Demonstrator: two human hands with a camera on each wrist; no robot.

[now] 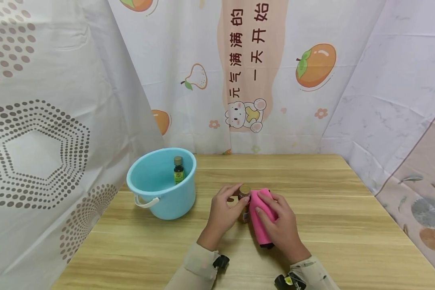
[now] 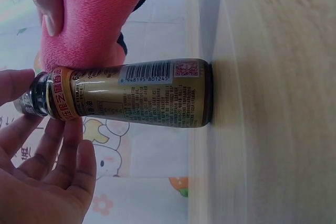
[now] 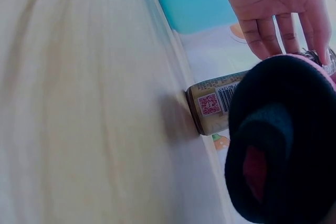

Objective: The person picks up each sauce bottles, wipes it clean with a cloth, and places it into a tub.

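Observation:
Near the middle of the table, my left hand holds a small sesame oil bottle by its neck, thumb on one side and fingers on the other. The bottle has a gold label with a barcode and stands upright, its base at the tabletop. My right hand grips a rolled pink plush cloth with black trim. This cloth lies against the bottle's upper side. Its dark end hides part of the bottle and most of the right hand in the right wrist view.
A light blue bucket with a white handle stands to the left on the wooden table. Inside it is a dark bottle with a gold cap and a green-yellow label. Printed curtains hang behind and along both sides.

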